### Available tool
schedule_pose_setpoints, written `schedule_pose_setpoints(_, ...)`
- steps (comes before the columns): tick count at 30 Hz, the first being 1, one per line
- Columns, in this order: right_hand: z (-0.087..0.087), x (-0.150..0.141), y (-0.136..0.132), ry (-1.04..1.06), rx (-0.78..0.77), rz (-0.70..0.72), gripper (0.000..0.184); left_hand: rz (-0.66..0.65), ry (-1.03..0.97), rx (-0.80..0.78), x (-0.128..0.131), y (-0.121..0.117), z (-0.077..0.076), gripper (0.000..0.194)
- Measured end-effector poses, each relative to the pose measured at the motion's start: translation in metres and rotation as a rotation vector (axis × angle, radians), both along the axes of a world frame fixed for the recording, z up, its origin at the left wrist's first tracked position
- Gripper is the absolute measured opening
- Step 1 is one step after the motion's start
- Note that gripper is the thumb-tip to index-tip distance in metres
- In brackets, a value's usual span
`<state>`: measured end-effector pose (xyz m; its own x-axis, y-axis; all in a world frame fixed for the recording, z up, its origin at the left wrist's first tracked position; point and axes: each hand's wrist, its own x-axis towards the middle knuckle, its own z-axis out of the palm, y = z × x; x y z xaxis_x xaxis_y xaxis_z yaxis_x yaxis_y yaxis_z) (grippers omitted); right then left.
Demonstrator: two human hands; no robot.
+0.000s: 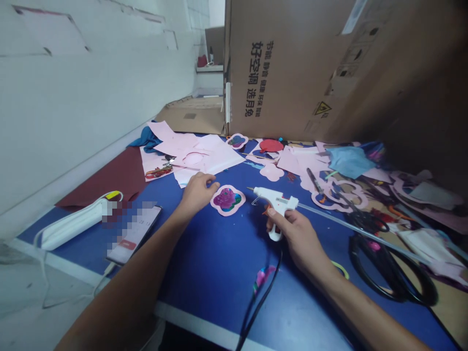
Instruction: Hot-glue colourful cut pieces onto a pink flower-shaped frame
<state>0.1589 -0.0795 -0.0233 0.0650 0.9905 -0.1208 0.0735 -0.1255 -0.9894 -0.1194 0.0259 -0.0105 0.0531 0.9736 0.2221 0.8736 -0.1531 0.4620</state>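
Note:
My right hand [298, 234] grips the handle of a white hot glue gun [275, 200] with a clear glue stick trailing out its back; the nozzle points left. Just left of the nozzle lies a pink flower-shaped paper cutout [227, 200] with a magenta and blue picture on it, flat on the blue table [219, 273]. My left hand [197, 191] rests curled at the cutout's left edge, fingertips touching it.
A phone [134, 233] and a white power strip [75, 224] lie at the left. Pink paper sheets [204, 153] and more cutouts fill the back. A big cardboard box [329, 68] stands behind. Scissors [365, 219] and black cable loops [393, 273] lie at the right.

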Motion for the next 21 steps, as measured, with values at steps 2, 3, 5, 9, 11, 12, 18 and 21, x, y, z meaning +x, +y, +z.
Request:
schedule_pose_setpoints(2, -0.001, 0.000, 0.000, 0.008, 0.010, -0.001, 0.059, -0.034, -0.011, 0.002, 0.013, 0.006, -0.010, 0.028)
schedule_pose_setpoints(3, -0.001, 0.000, 0.001, 0.009, 0.014, 0.000, 0.059, -0.040, -0.007, -0.001, 0.019, 0.008, -0.014, 0.026)
schedule_pose_setpoints(5, -0.001, -0.001, 0.001, 0.011, 0.018, -0.001, 0.059, -0.034, -0.006, -0.011, 0.026, 0.012, -0.020, 0.018)
schedule_pose_setpoints(9, 0.000, -0.001, 0.001, 0.014, 0.014, -0.001, 0.058, -0.057, -0.054, -0.028, 0.024, 0.017, -0.021, 0.009)
schedule_pose_setpoints(11, 0.000, -0.001, 0.001, 0.009, 0.018, 0.001, 0.058, -0.103, -0.090, -0.033, 0.017, 0.021, -0.018, 0.012)
schedule_pose_setpoints(12, 0.000, 0.000, 0.001, 0.003, 0.018, 0.003, 0.058, -0.117, -0.103, -0.029, 0.012, 0.023, -0.017, 0.012)
schedule_pose_setpoints(18, 0.005, -0.002, -0.001, -0.012, 0.001, 0.024, 0.057, -0.041, -0.055, 0.034, -0.010, 0.029, -0.006, 0.011)
schedule_pose_setpoints(21, 0.006, -0.002, -0.002, -0.002, -0.011, 0.022, 0.056, 0.024, -0.023, 0.122, -0.006, 0.016, 0.005, 0.009)
